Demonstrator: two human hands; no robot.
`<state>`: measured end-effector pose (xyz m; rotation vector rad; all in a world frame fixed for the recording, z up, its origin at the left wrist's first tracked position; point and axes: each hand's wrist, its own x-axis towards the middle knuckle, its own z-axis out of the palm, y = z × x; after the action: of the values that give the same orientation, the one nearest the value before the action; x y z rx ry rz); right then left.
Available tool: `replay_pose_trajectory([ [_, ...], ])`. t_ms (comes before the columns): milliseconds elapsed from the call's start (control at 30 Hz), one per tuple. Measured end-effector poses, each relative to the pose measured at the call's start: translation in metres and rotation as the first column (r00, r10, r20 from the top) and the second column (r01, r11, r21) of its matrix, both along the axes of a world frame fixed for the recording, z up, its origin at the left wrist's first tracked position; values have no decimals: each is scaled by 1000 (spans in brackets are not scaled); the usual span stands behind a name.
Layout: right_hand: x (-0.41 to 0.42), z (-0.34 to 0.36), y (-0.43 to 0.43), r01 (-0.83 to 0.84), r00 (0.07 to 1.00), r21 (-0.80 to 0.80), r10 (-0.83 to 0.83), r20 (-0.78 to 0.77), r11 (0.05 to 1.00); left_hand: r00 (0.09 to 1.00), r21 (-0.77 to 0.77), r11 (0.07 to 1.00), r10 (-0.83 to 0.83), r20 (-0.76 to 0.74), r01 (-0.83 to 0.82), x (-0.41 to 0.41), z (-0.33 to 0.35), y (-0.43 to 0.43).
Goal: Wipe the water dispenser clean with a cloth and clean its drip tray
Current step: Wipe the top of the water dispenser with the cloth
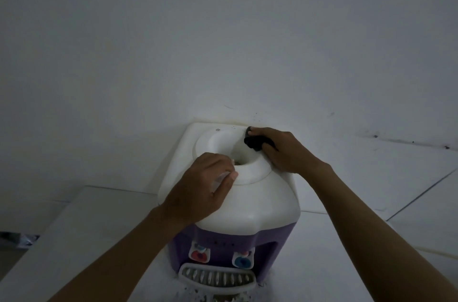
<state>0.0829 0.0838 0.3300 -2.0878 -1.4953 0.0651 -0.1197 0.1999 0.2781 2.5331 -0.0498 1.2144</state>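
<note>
A small water dispenser (260, 200) with a white top and a purple front stands against the wall. My right hand (285, 150) presses a dark cloth (255, 142) onto the back right of the top, beside the round bottle well (233, 145). On the well's front rim rests my left hand (200, 185), fingers closed around a small clear object (223, 179) that I cannot identify. Below, a red tap (199, 254) and a blue tap (243, 261) hang over the grey slotted drip tray (218, 277); crumbs or flakes lie around it.
The dispenser sits on a white counter (86, 239) whose left edge drops away at the lower left. A bare white wall (223, 41) rises directly behind. White tiles with dark seams (409, 190) extend to the right. The light is dim.
</note>
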Motion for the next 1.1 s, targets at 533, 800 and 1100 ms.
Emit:
replay_pose_trajectory([
  [533,3,0,27,-65,995,46,61,81,997,995,-146,985,96,8,-94,3,-3,-1],
  [800,0,6,37,-121,988,28,118,94,992,994,-189,976,104,-19,-106,3,-4,-1],
  [1100,22,6,70,-84,989,-110,96,108,990,996,-231,969,90,-16,-91,2,-2,-2],
])
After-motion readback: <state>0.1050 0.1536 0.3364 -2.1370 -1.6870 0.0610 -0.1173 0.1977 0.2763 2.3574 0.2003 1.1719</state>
